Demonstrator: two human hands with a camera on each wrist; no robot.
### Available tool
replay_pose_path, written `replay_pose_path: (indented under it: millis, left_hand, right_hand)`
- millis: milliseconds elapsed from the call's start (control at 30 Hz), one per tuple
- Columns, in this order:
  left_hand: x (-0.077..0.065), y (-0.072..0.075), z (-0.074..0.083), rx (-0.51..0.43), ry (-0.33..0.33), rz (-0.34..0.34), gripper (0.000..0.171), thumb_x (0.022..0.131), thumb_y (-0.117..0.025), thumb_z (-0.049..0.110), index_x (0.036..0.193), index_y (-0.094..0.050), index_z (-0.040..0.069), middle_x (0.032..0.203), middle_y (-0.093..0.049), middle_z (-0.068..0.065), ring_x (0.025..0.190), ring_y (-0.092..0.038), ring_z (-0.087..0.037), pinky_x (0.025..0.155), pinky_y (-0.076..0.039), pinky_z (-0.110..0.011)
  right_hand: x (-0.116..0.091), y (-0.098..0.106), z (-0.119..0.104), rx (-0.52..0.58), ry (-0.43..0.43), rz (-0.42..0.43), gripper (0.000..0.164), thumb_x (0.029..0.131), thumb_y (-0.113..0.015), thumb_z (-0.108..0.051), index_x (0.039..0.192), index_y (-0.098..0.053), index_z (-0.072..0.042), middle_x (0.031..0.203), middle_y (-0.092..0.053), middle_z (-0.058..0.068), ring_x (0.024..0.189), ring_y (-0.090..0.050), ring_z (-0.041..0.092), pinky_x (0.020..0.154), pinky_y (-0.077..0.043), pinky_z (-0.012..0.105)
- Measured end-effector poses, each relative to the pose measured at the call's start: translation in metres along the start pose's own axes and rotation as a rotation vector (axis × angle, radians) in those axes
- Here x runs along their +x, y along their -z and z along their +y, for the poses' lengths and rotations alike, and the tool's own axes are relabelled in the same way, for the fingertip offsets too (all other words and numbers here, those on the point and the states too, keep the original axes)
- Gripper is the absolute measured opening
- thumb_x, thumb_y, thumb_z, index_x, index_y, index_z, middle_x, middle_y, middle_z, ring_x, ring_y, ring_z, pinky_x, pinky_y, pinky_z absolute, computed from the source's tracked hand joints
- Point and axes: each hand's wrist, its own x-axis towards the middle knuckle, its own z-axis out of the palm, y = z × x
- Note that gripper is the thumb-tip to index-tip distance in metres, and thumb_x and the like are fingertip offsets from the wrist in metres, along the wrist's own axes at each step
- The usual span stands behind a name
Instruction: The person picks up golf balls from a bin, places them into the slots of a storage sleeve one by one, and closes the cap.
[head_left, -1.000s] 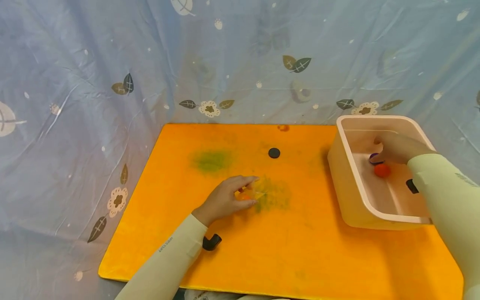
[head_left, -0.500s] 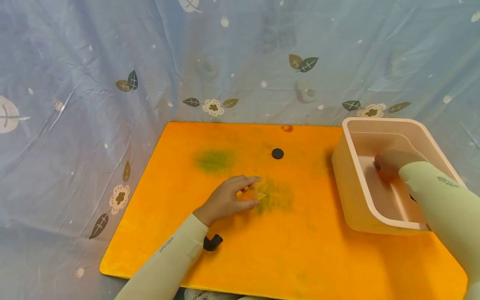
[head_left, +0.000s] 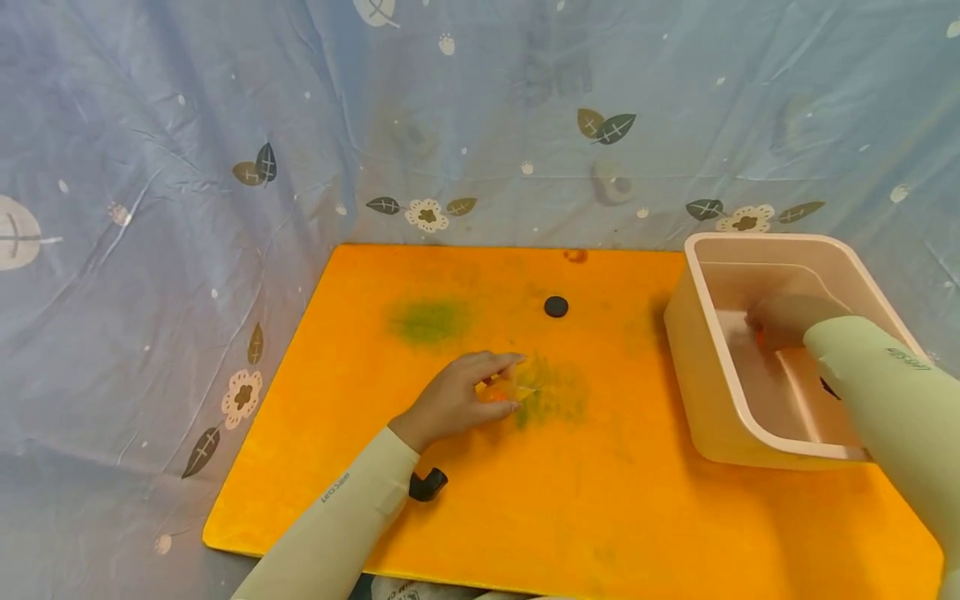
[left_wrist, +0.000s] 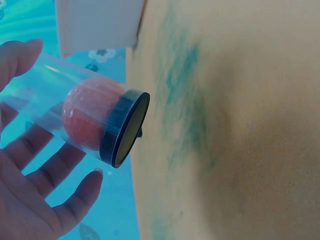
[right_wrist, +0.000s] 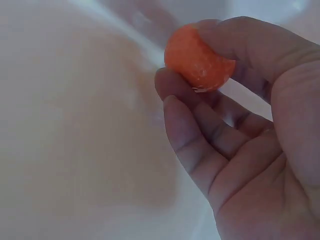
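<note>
My left hand (head_left: 450, 396) grips a clear plastic tube (left_wrist: 52, 82) above the middle of the table, thumb on one side and fingers on the other. A black cap (left_wrist: 125, 130) closes the tube's end toward the tabletop, and a reddish-orange ball (left_wrist: 87, 115) lies inside against it. My right hand (head_left: 791, 321) reaches down into the pale pink bin (head_left: 701, 383) on the right. In the right wrist view, its thumb and fingertips pinch an orange ball (right_wrist: 195, 55). The head view shows only a sliver of that ball past the hand.
A flat black disc (head_left: 556, 307) lies on the orange tabletop (head_left: 600, 500), behind the left hand. Green stains mark the surface. A patterned blue curtain (head_left: 487, 108) hangs along the back and left edges. The bin's tall walls surround the right hand.
My right hand has lowered inside the bin and taken hold of the orange ball that lay there. A purple-edged item seen beside it earlier is hidden now. The left hand stays in place.
</note>
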Motion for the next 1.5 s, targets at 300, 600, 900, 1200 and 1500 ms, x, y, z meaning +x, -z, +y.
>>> replay_pose_path:
  millis: [300,600,900,1200,1500]
  left_hand:
    - [0.001,0.001,0.003,0.02,-0.01,0.017,0.067,0.096,-0.089,0.024,0.157,-0.061,0.018,0.112,-0.063,0.006,0.091,-0.057,-0.026,0.078,-0.048,-0.036]
    - [0.003,-0.001,0.006,0.009,-0.035,0.018,0.067,0.098,-0.088,0.026,0.158,-0.06,0.019,0.111,-0.063,0.006,0.092,-0.059,-0.027,0.077,-0.049,-0.036]
    - [0.003,-0.003,0.008,0.008,-0.036,0.019,0.065,0.098,-0.087,0.025,0.157,-0.061,0.017,0.111,-0.065,0.002,0.093,-0.06,-0.03,0.078,-0.05,-0.036]
    - [0.003,-0.007,0.008,-0.012,-0.022,0.019,0.063,0.097,-0.089,0.023,0.154,-0.063,0.017,0.107,-0.059,0.012,0.093,-0.059,-0.029,0.079,-0.05,-0.039]
    - [0.005,-0.01,0.007,-0.037,-0.038,0.016,0.058,0.095,-0.089,0.018,0.149,-0.066,0.012,0.106,-0.062,0.004,0.094,-0.059,-0.033,0.082,-0.053,-0.052]
  right_hand:
    - [-0.015,0.065,-0.029,0.073,-0.028,0.101,0.02,0.086,-0.089,-0.005,0.097,-0.074,0.0,0.091,-0.068,0.01,0.078,-0.058,0.03,0.072,-0.05,0.047]
    - [-0.033,0.097,-0.037,0.192,-0.126,0.139,0.043,0.104,-0.077,-0.021,0.131,-0.062,0.008,0.117,-0.064,0.034,0.104,-0.061,0.054,0.086,-0.048,0.068]
    - [-0.052,0.124,-0.072,0.304,-0.214,0.334,0.054,0.107,-0.073,-0.037,0.147,-0.06,-0.003,0.137,-0.058,0.031,0.107,-0.059,0.044,0.071,-0.048,0.046]
    - [-0.06,0.131,-0.124,0.497,-0.154,0.448,0.058,0.103,-0.08,-0.037,0.153,-0.063,-0.013,0.13,-0.067,0.01,0.09,-0.061,-0.005,0.07,-0.048,0.014]
    - [-0.063,0.128,-0.18,0.783,-0.035,0.498,0.047,0.099,-0.086,-0.022,0.143,-0.073,-0.019,0.118,-0.076,-0.011,0.101,-0.071,0.006,0.077,-0.05,0.016]
